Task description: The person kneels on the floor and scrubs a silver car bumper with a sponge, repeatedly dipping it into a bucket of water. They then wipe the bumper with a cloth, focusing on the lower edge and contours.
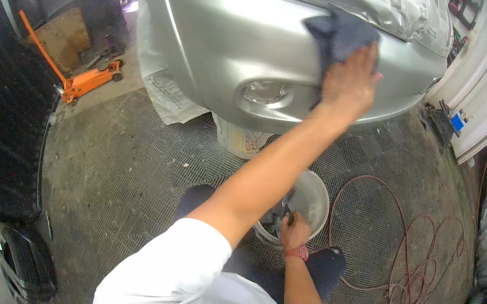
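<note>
A silver-grey car bumper (pixel 223 31) curves across the top of the view, with a round fog lamp recess (pixel 266 92) covered in crinkled film. My left hand (pixel 351 83), slightly blurred, presses a dark blue-grey cloth (pixel 347 33) against the bumper's face, right of that recess. Lower down, my right hand (pixel 296 231), with a red watch (pixel 298 252) on its wrist, is at the near side of a pale bucket (pixel 324 210) between my knees. Its fingers are closed around something dark and short; its kind cannot be made out. Dark items lie inside the bucket, partly hidden by my left forearm.
Masking film (pixel 394 8) covers the car above the bumper, and more masking sheet (pixel 167 95) hangs below it. An orange floor jack (pixel 88 82) stands at the left. A reddish hose (pixel 406 256) coils across the ribbed floor at the right. A black car part (pixel 27 265) lies lower left.
</note>
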A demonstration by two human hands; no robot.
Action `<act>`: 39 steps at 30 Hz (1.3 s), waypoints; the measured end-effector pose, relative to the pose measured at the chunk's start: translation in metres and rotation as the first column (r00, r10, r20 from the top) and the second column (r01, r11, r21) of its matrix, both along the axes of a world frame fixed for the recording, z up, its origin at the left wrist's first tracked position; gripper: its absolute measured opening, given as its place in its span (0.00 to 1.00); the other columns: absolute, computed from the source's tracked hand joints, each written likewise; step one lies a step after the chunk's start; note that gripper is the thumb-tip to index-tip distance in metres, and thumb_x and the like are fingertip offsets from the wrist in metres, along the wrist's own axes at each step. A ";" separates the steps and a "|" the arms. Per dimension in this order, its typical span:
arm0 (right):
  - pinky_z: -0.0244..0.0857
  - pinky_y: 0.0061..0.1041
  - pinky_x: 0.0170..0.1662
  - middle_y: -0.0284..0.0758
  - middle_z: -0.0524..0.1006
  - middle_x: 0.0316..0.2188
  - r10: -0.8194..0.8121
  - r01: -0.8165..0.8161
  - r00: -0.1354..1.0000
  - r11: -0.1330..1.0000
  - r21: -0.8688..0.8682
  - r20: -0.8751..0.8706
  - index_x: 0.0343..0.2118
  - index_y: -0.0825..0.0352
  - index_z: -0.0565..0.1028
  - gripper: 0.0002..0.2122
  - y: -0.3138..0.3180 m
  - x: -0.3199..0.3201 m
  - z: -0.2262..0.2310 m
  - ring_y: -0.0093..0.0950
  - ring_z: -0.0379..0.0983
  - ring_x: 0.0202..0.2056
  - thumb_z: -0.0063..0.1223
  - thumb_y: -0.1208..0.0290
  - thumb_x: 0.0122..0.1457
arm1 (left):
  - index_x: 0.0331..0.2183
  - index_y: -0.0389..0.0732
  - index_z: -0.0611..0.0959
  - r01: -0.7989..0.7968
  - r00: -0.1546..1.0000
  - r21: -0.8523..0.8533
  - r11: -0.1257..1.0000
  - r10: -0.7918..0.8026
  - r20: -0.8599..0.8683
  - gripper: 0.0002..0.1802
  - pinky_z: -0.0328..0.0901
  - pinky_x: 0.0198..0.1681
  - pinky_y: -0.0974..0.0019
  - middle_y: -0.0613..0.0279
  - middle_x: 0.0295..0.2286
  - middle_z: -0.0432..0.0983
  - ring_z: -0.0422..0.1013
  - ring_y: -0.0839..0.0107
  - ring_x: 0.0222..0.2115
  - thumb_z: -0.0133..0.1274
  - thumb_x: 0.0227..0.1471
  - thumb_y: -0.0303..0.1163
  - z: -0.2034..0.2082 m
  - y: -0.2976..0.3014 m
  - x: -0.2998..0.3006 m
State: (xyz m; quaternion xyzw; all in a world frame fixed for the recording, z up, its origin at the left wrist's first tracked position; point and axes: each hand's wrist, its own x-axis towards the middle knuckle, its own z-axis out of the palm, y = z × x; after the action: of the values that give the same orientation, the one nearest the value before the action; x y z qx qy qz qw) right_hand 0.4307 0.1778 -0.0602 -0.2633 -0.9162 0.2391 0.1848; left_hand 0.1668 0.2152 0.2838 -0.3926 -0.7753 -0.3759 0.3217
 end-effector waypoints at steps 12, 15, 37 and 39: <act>0.77 0.52 0.42 0.49 0.86 0.34 0.007 -0.010 0.997 0.999 0.049 0.076 0.39 0.64 0.84 0.11 0.001 -0.003 -0.006 0.53 0.84 0.36 0.67 0.63 0.61 | 0.69 0.50 0.78 -0.432 0.902 0.104 0.896 0.431 0.032 0.45 0.51 0.72 0.29 0.35 0.65 0.70 0.64 0.32 0.68 0.58 0.60 0.68 -0.021 -0.156 -0.057; 0.77 0.52 0.43 0.48 0.86 0.34 -0.013 0.010 0.998 0.999 0.051 0.067 0.40 0.65 0.84 0.11 0.006 0.006 -0.004 0.53 0.84 0.37 0.66 0.63 0.61 | 0.79 0.50 0.50 0.008 0.999 0.367 0.930 -0.019 0.026 0.47 0.48 0.78 0.39 0.40 0.76 0.53 0.54 0.35 0.74 0.49 0.73 0.59 0.002 -0.209 -0.090; 0.72 0.38 0.63 0.47 0.79 0.57 -0.350 0.025 0.909 0.589 -0.807 -0.227 0.67 0.73 0.70 0.21 0.032 0.004 -0.028 0.38 0.79 0.55 0.55 0.69 0.77 | 0.76 0.53 0.60 -0.213 0.971 0.356 0.910 0.239 -0.030 0.43 0.52 0.74 0.35 0.38 0.66 0.65 0.59 0.35 0.69 0.58 0.67 0.44 -0.015 -0.242 -0.129; 0.71 0.38 0.63 0.47 0.79 0.58 -0.362 0.025 0.905 0.573 -0.819 -0.225 0.66 0.74 0.71 0.21 0.022 -0.001 -0.024 0.38 0.78 0.57 0.56 0.67 0.77 | 0.74 0.54 0.65 -0.239 0.941 0.312 0.919 0.299 -0.160 0.40 0.54 0.72 0.35 0.42 0.64 0.68 0.63 0.38 0.66 0.58 0.66 0.44 0.002 -0.253 -0.144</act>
State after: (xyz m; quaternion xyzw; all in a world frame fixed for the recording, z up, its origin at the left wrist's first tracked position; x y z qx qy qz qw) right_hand 0.4296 0.2002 -0.0846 -0.3684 -0.6231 0.6466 0.2407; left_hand 0.0231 -0.0380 0.2860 -0.2669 -0.7218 -0.3945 0.5021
